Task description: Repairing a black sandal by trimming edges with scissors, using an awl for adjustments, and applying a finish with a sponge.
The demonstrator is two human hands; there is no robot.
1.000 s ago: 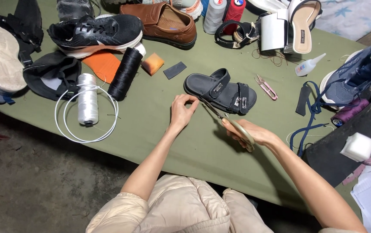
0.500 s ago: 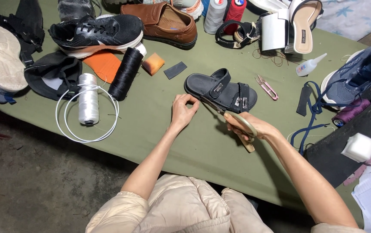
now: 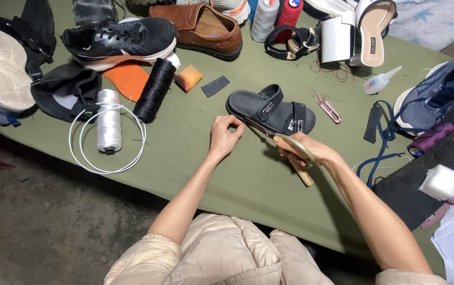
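Black and strappy, the sandal [image 3: 272, 112] lies just beyond both hands on the green surface [image 3: 195, 158]. The right hand [image 3: 303, 152], clamped on tan-handled scissors [image 3: 295, 150], has drawn slightly back — the left hand [image 3: 223, 136] stays pinched together at the sole's edge, suggesting trimming continues.

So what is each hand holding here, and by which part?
The right hand holds scissors by their tan handles, blades pointing at the black sandal. The left hand pinches its fingertips together; anything between them is too small to tell.
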